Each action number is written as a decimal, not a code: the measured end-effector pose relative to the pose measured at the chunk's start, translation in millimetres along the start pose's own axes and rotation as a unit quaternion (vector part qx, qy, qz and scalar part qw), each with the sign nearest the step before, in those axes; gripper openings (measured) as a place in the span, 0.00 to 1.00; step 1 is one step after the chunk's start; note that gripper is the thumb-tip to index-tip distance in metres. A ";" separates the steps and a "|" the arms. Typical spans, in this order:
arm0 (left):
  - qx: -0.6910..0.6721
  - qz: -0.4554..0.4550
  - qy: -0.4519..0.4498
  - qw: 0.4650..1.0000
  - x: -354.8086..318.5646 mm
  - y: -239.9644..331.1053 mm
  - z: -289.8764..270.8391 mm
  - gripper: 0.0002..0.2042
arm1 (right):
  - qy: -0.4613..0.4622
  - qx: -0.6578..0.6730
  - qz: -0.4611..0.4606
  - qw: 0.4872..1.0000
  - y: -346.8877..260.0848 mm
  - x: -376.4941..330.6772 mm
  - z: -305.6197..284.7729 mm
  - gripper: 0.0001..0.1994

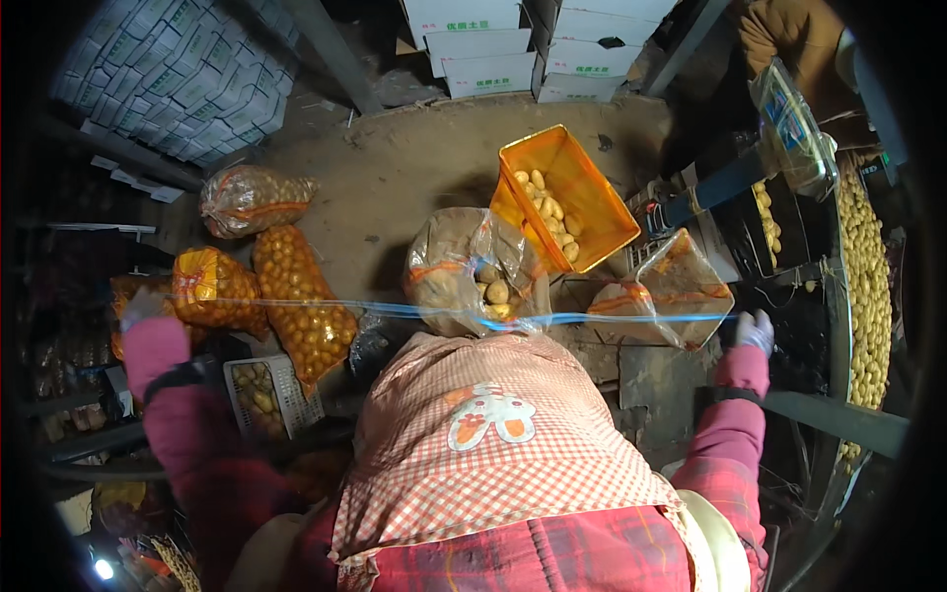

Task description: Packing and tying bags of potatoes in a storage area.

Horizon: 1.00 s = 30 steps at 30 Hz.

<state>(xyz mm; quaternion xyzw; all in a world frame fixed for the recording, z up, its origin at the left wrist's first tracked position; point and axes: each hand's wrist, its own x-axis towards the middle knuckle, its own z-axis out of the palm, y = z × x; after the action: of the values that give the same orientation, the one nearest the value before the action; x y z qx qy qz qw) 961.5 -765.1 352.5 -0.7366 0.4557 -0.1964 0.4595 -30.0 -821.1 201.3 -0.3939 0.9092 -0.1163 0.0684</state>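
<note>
The checked apron (473, 395) lies nearest. Beyond it a blue strand (582, 318) runs taut, its ends apparently clenched in the left hand (143, 308), which is blurred, and right hand (756, 333). It crosses the open potato bag (439, 286) toward the floor's (395, 158) near edge; best keep tension even, clear of the plastic.

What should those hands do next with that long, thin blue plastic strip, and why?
Maybe bring the left hand and right hand inward toward the rounded, see-through plastic sack, because the long, thin blue plastic strip is stretched wide between them, crossing that sack in this view, where round, brown potatoes show.
</note>
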 end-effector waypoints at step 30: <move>-0.918 0.090 0.181 0.340 -124.5 141.9 -280.4 0.19 | -0.687 0.482 -0.354 0.413 -439.5 -255.0 -68.3 0.21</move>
<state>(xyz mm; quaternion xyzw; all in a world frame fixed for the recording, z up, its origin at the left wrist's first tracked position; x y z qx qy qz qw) 630.2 -821.7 387.6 -0.5964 0.4847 0.2600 -0.5846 436.6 -914.9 392.2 -0.5316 0.1328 -0.2398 0.8014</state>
